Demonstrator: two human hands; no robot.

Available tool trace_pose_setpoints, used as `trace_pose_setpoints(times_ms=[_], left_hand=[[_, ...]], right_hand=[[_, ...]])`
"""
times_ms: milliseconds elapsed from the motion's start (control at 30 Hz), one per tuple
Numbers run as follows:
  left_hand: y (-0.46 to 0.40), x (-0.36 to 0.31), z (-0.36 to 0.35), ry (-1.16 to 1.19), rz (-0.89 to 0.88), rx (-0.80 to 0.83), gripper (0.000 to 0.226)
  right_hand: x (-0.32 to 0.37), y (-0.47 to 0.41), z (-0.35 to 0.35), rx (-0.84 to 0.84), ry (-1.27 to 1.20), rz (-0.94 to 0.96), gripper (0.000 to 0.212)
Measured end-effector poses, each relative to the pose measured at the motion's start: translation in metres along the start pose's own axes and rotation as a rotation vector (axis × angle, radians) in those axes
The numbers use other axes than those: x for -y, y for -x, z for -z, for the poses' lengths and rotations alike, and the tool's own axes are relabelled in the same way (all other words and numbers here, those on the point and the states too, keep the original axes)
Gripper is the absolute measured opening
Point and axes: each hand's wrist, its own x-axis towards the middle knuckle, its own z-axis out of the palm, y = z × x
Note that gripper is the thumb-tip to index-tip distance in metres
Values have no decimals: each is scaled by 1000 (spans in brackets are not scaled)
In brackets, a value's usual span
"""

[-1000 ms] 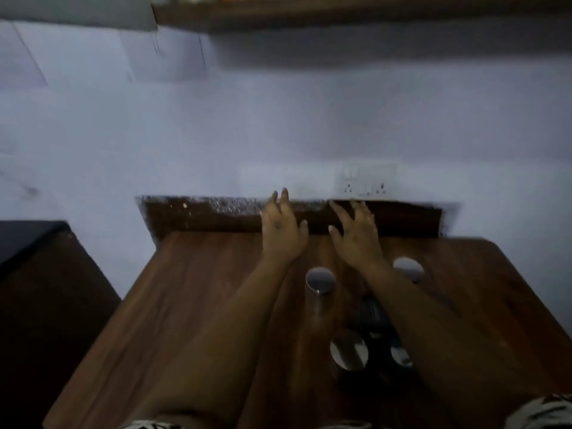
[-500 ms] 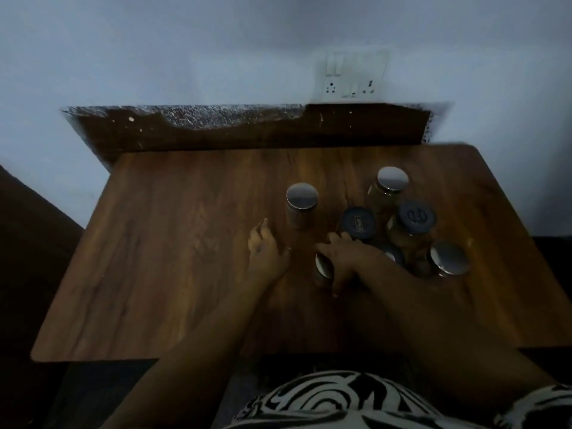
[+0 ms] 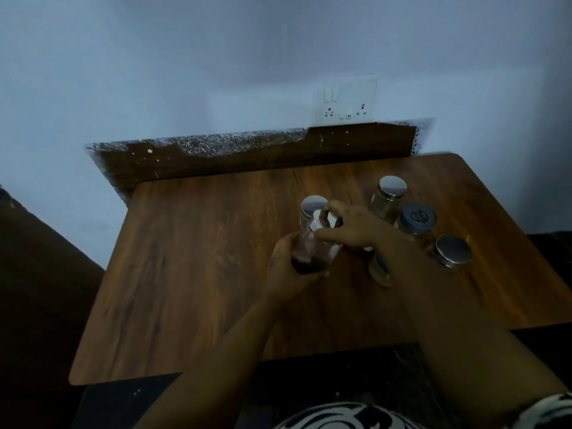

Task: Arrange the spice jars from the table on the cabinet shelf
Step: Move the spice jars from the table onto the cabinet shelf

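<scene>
Both hands hold one glass spice jar with dark contents and a silver lid, tilted and lifted a little above the wooden table. My left hand cups its base; my right hand grips its lid end. Behind it stands a silver-lidded jar. To the right stand another silver-lidded jar, a dark-lidded jar and a third silver-lidded jar. A further jar shows partly under my right wrist. The cabinet shelf is out of view.
The table's back edge meets a dark, speckled backsplash on a pale wall with a switch and socket plate. A dark piece of furniture stands to the left. The table's left half holds nothing.
The view has dropped from the wall to the table. My hands came down from the backsplash to the jars, and one jar is now gripped by both hands and raised.
</scene>
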Motion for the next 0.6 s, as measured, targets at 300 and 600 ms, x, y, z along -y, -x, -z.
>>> trace_pose_setpoints(times_ms=[300, 600], left_hand=[[14, -34, 46, 357, 2, 66, 60], [14, -50, 53, -196, -250, -344, 67]], right_hand=[[60, 16, -12, -280, -512, -112, 55], [94, 2, -3, -316, -419, -194, 56]])
